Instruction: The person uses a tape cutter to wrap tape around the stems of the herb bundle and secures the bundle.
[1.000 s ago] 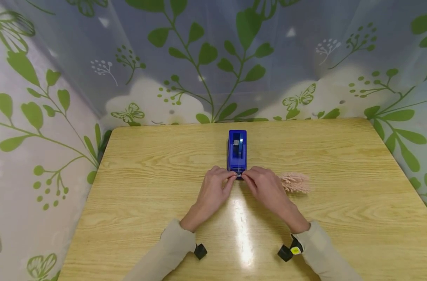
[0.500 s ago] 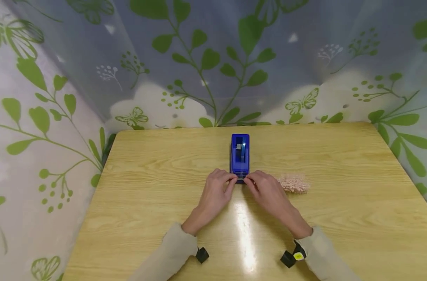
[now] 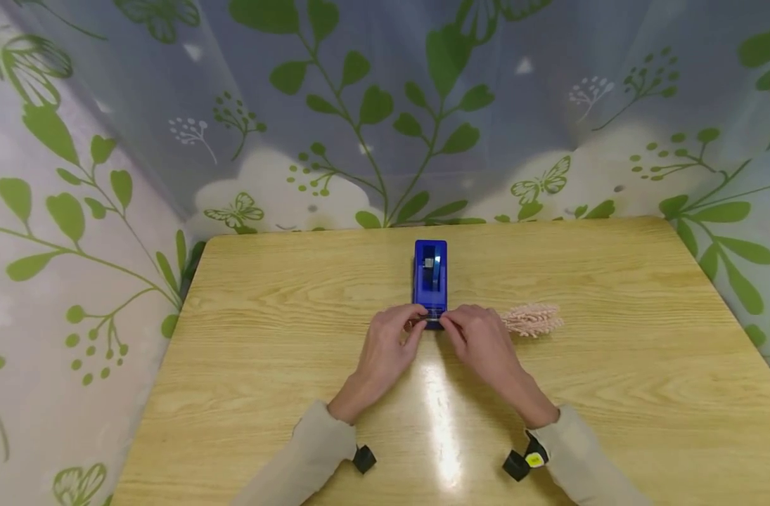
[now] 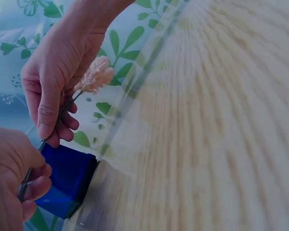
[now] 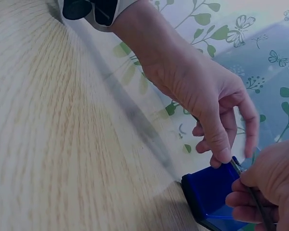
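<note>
A blue tape dispenser (image 3: 425, 298) stands on the table in front of both hands. Just over its near end, the left hand (image 3: 385, 351) pinches the thin dark stem (image 4: 42, 144) of an artificial flower between thumb and fingers. The right hand (image 3: 486, 348) grips the same stem further right, close to the left fingertips. Beyond the right hand, the pale pink flower head (image 3: 533, 320) sticks out to the right; the left wrist view shows this flower head (image 4: 96, 76) behind the right hand. Whether tape is on the stem is too small to tell.
The wood-grain table (image 3: 283, 309) reaches back to a curtain (image 3: 258, 176) printed with green leaves and butterflies. Each wrist wears a black camera (image 3: 364, 459). A bright reflection lies on the table between the forearms.
The pink flower head, blurred half a second ago, now looks sharp and sits slightly higher. The left fingers have parted a little at the stem. The dispenser stays in place on the table.
</note>
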Available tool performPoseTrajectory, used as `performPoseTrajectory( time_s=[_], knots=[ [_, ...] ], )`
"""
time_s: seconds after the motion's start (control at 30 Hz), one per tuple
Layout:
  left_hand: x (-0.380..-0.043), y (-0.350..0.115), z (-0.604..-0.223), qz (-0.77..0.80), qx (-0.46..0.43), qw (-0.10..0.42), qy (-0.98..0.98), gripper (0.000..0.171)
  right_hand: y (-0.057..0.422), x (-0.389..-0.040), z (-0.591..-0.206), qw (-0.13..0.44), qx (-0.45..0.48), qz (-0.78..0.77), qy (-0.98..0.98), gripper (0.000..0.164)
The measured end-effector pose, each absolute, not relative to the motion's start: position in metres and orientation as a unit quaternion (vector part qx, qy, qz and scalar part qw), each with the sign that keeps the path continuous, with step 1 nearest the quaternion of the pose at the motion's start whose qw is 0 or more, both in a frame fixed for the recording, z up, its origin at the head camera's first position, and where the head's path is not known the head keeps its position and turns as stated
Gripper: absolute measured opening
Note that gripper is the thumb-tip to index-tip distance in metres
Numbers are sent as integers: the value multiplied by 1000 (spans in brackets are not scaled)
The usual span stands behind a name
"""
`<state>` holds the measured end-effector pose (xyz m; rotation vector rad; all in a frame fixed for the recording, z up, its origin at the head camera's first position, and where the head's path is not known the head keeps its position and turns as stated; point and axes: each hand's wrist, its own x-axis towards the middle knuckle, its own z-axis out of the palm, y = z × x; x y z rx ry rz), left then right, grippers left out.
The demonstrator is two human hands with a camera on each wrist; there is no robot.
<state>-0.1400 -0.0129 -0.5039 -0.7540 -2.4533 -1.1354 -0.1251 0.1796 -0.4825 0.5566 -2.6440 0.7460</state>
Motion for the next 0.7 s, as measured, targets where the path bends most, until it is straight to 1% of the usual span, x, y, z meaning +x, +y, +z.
performPoseTrajectory(
  time_s=[0.07, 0.13, 0.3, 0.53, 0.7],
  knots=[
    [-140, -13, -504, -388, -274, 161, -865, 31, 179, -125, -483, 175, 194, 264, -929, 10],
    [-141, -14, -505, -369, -283, 158, -871, 33, 179, -125, -484, 181, 194, 266, -927, 10],
    [-142, -14, -505, -344, -295, 153, -878, 24, 179, -125, -484, 190, 194, 271, -923, 10],
    [-143, -14, -506, -356, -288, 133, -879, 25, 179, -125, -487, 200, 199, 269, -921, 8],
    [-141, -14, -508, -359, -282, 137, -879, 28, 178, -124, -488, 200, 204, 270, -920, 9]
  ],
)
